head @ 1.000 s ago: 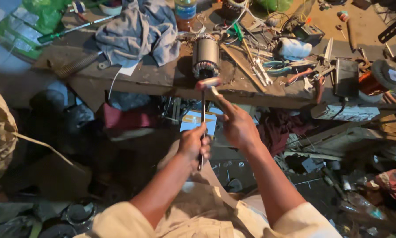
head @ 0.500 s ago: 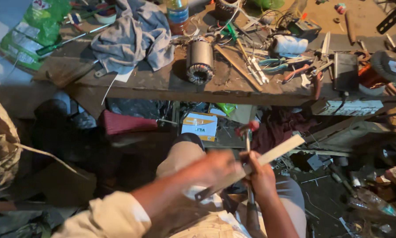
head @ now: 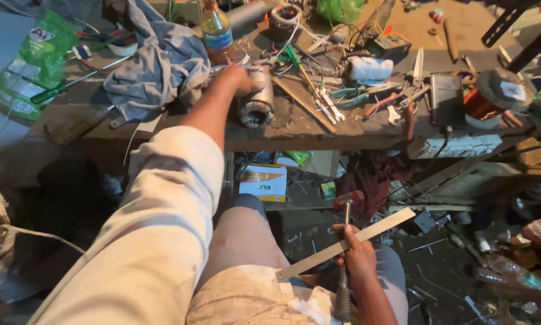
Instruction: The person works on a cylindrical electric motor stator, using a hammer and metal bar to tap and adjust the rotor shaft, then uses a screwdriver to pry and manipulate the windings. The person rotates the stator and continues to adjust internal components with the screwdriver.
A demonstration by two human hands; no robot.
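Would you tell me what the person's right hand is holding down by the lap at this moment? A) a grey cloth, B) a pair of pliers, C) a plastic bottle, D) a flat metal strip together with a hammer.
D: the right hand grips a flat metal strip and a hammer together, while the left hand reaches to the cylindrical motor stator on the workbench.

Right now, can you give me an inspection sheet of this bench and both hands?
Surface: wooden bench, worn, crowded.
Job's things: motor stator on the bench edge; flat metal strip and hammer.
Clutter: grey cloth, bottle, pliers, copper wire spool.
Grips: left hand on the stator; right hand holds strip and hammer.
Cables: white wires near the bottle.
Surroundings: cardboard box, floor scrap.
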